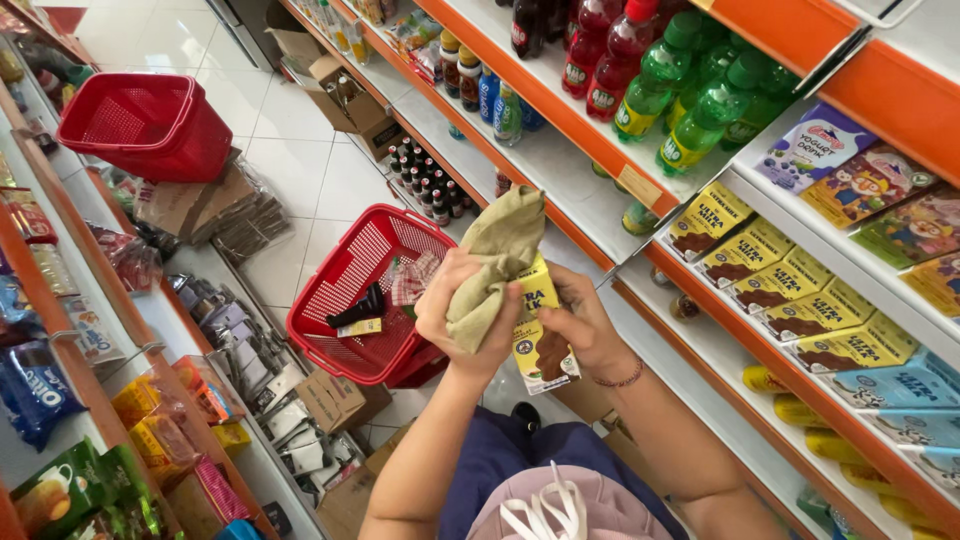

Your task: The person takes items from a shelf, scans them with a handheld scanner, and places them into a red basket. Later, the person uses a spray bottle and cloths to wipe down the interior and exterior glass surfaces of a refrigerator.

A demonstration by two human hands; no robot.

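My left hand [462,312] grips an olive-green cloth [497,258] and presses it against a yellow milk carton [540,340] with a brown cartoon figure on it. My right hand [583,325] holds that carton from the right side, a thin bracelet on its wrist. Both hands are raised in front of me above a red shopping basket [340,290] on the floor. A row of matching yellow cartons [760,265] stands on the shelf to my right.
Orange-edged shelves [700,290] on the right hold green and red soda bottles [690,110] and colourful drink cartons. A second red basket [150,125] rests on the left shelf among snack packets. Cardboard boxes [335,400] lie on the tiled aisle floor.
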